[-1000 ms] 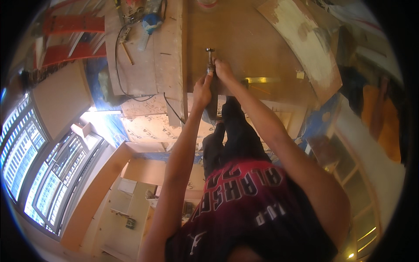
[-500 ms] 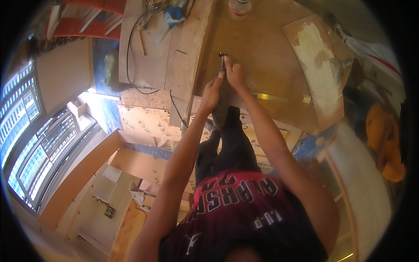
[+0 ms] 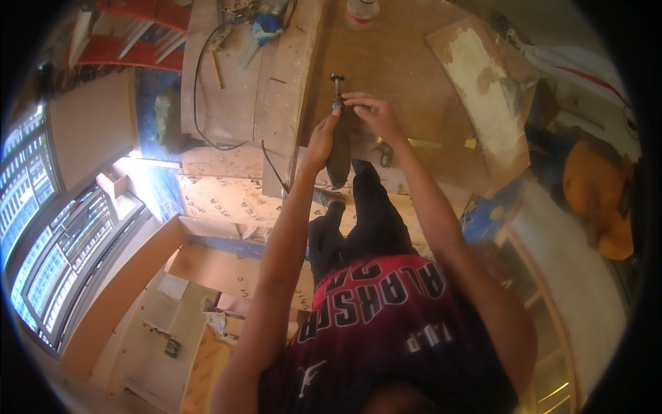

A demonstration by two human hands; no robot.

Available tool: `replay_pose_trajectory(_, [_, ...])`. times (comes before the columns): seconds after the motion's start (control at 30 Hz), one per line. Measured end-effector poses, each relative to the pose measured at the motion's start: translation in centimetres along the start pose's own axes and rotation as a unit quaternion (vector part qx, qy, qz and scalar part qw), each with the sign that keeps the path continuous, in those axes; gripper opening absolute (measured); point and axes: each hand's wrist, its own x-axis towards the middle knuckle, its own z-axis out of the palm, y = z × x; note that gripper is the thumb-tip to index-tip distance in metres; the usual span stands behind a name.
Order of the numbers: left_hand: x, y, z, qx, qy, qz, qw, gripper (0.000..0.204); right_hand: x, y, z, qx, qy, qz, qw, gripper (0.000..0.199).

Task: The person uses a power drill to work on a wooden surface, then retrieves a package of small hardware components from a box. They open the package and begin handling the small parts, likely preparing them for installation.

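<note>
My left hand (image 3: pixel 321 140) is closed around the neck of a dark tool (image 3: pixel 338 157). This tool has a long rounded body, a metal shaft and a small round head at its far end, which points away from me over the brown board (image 3: pixel 403 76). My right hand (image 3: pixel 376 114) is just right of the shaft, its fingers stretched out toward the metal collar. Its fingertips are at the collar or very near it; whether they touch, I cannot tell. Nothing shows in that hand.
Beyond my left hand, a pale worktop (image 3: pixel 227 103) holds a pencil (image 3: pixel 218 70), a blue tool (image 3: pixel 267 29) and a black cable (image 3: pixel 198 90). A clear container (image 3: pixel 361 14) stands at the far side. A curved patched panel (image 3: pixel 483 83) lies right; a small metal piece (image 3: pixel 386 153) sits near the board's edge.
My right hand's fingers have opened and drawn back from the shaft. More of the tool's body and metal shaft now shows, with my left hand still around it. The view has shifted slightly.
</note>
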Motion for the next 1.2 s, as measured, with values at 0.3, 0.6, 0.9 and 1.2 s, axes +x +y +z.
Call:
replay_pose_trajectory(0.3, [-0.1,-1.7,1.2,0.030,0.069,0.009,0.997,0.051,0.6,1.8,1.4,0.087,0.077,0.035,0.993,0.034])
replay_pose_trajectory(0.6, [-0.8,-1.9,-0.3,-0.147,-0.007,-0.039,0.988,0.041,1.1,1.4,-0.3,-0.016,-0.075,0.084,0.994,0.021])
replay_pose_trajectory(0.9, [-1.3,-1.5,0.2,-0.145,-0.026,-0.086,0.985,0.043,1.0,0.5,-0.7,-0.205,-0.107,0.023,0.973,0.011])
replay_pose_trajectory(1.2, [-1.8,-2.3,0.1,-0.093,-0.024,-0.094,0.991,0.043,1.2,2.3,-1.7,-0.202,-0.231,0.105,0.946,0.013])
